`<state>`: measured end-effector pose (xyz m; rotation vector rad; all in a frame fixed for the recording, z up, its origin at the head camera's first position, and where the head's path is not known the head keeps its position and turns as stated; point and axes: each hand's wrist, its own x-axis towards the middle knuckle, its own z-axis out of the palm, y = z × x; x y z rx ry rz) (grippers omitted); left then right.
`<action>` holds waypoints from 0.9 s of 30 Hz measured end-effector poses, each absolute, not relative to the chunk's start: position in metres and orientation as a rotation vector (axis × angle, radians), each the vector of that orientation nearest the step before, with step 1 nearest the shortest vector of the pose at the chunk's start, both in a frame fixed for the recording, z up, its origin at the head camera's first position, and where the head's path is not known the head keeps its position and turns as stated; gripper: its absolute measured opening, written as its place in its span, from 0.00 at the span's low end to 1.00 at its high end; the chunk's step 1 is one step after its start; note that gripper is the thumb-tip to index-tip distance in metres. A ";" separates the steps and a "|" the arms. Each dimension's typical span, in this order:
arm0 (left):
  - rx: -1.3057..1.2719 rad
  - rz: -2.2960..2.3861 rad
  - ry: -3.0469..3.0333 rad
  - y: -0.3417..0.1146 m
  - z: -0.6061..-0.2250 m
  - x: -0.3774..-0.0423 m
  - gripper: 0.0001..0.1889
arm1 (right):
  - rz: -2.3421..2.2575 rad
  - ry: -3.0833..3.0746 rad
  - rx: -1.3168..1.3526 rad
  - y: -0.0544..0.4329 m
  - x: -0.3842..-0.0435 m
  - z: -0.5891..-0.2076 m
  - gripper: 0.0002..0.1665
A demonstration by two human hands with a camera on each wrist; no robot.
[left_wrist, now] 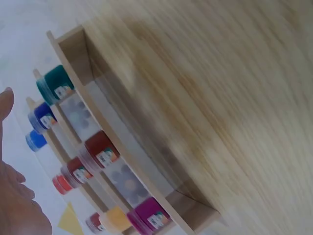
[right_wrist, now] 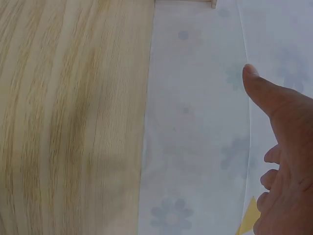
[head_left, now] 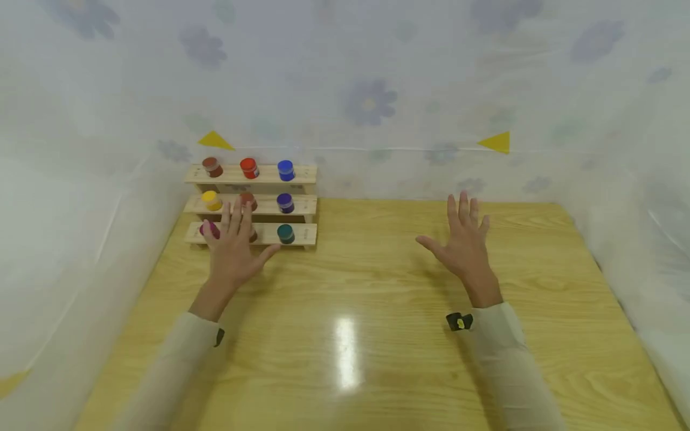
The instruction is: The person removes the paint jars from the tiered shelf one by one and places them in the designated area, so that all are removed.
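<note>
A three-tier wooden rack (head_left: 299, 175) stands at the back left of the table, with several small paint jars on its steps. On the right end are a blue jar (head_left: 286, 170), a dark blue jar (head_left: 285, 203) and a green jar (head_left: 286, 233). A red jar (head_left: 249, 168) and a brown jar (head_left: 212, 167) share the top step; a yellow jar (head_left: 211, 200) sits below. My left hand (head_left: 232, 254), fingers spread, is in front of the rack, partly hiding a magenta jar (left_wrist: 149, 216) and brown jars. My right hand (head_left: 465, 251) is spread above the table, holding nothing.
The wood-grain table (head_left: 377, 287) is enclosed by white flower-patterned sheeting (head_left: 420, 78) at the back and sides. Yellow triangles (head_left: 496, 142) mark the back sheet. Each wrist carries a dark strap (head_left: 459, 322).
</note>
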<state>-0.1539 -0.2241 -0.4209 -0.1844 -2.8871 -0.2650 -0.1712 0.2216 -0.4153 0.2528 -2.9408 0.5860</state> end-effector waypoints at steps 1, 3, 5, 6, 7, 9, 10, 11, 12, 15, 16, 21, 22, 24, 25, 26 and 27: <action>-0.179 -0.256 -2.892 -0.227 -0.421 -0.154 0.55 | 0.598 -2.942 0.258 0.220 -0.172 -0.416 0.62; -0.170 -0.237 -2.901 -0.233 -0.421 -0.154 0.56 | 0.620 -2.945 0.269 0.216 -0.172 -0.416 0.62; -0.162 -0.219 -2.898 -0.238 -0.421 -0.155 0.56 | 0.623 -2.950 0.275 0.212 -0.172 -0.416 0.63; -0.160 -0.229 -2.896 -0.241 -0.421 -0.155 0.57 | 0.626 -2.950 0.277 0.211 -0.173 -0.416 0.63; -0.159 -0.236 -2.891 -0.243 -0.421 -0.155 0.57 | 0.624 -2.950 0.277 0.210 -0.173 -0.417 0.63; -0.158 -0.259 -2.878 -0.248 -0.422 -0.155 0.56 | 0.623 -2.949 0.285 0.206 -0.174 -0.417 0.64; -0.160 -0.270 -2.869 -0.249 -0.422 -0.154 0.56 | 0.630 -2.945 0.291 0.205 -0.175 -0.417 0.64; -0.163 -0.281 -2.857 -0.251 -0.422 -0.154 0.56 | 0.639 -2.941 0.297 0.203 -0.176 -0.417 0.65; -0.165 -0.288 -2.849 -0.252 -0.423 -0.153 0.56 | 0.647 -2.937 0.303 0.201 -0.176 -0.417 0.65; -0.156 -0.284 -2.842 -0.257 -0.422 -0.152 0.57 | 0.667 -2.931 0.320 0.194 -0.177 -0.417 0.66; -0.148 -0.276 -2.846 -0.258 -0.422 -0.151 0.57 | 0.673 -2.932 0.323 0.191 -0.177 -0.417 0.67; -0.105 -0.268 -2.893 -0.267 -0.420 -0.148 0.56 | 0.692 -2.947 0.361 0.178 -0.179 -0.418 0.67; -0.103 -0.274 -2.899 -0.268 -0.419 -0.148 0.56 | 0.709 -2.950 0.371 0.175 -0.179 -0.418 0.67; -0.102 -0.284 -2.901 -0.272 -0.420 -0.147 0.55 | 0.724 -2.944 0.393 0.170 -0.179 -0.419 0.67; -0.099 -0.289 -2.897 -0.273 -0.421 -0.146 0.55 | 0.738 -2.941 0.407 0.167 -0.180 -0.419 0.67; -0.094 -0.297 -2.893 -0.275 -0.421 -0.145 0.55 | 0.745 -2.939 0.418 0.164 -0.180 -0.420 0.67; -0.091 -0.301 -2.886 -0.277 -0.422 -0.144 0.55 | 0.756 -2.936 0.429 0.161 -0.180 -0.421 0.67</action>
